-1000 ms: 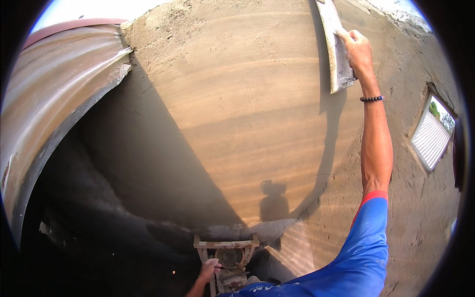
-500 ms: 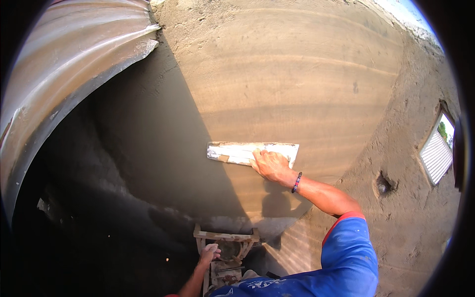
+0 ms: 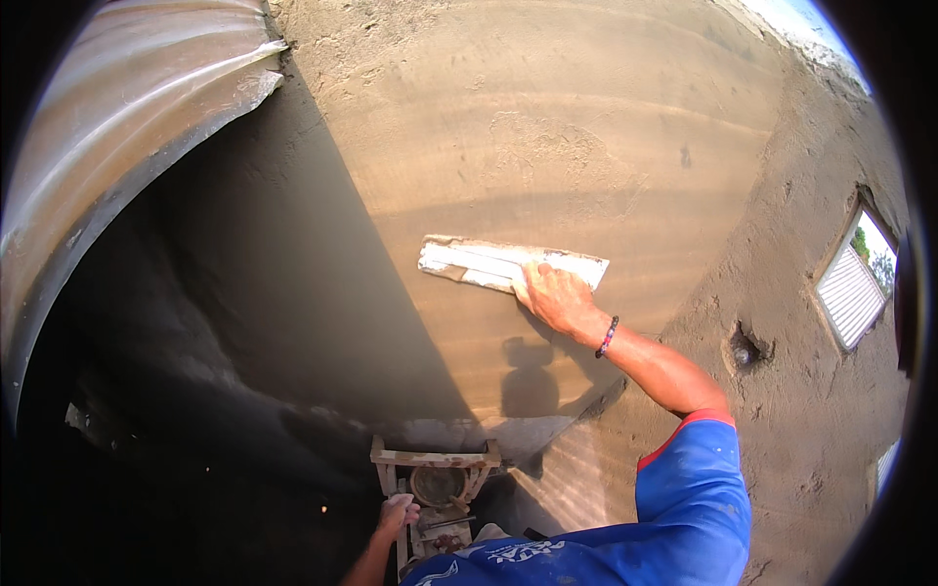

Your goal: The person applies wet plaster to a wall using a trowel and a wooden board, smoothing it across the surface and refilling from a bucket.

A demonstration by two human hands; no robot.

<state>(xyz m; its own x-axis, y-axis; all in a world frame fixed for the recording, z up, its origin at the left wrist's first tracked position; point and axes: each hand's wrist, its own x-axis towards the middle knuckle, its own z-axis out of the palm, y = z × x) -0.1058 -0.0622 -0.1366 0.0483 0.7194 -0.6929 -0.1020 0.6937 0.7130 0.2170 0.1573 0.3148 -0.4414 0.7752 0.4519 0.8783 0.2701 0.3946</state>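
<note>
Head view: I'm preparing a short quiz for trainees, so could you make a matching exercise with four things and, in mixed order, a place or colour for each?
Things:
1. Long flat tool
2. Bracelet
3. Corrugated sheet
4. Sleeve

Places or colours:
A. Upper left of the picture
B. Blue with a red edge
C. Gripped by the right hand
D. Around the right wrist

Pairs: 1-C, 2-D, 3-A, 4-B

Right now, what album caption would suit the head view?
Right hand gripping a long, whitish trowel at a partly sunlit wall, left hand low beside a wooden frame.
</note>
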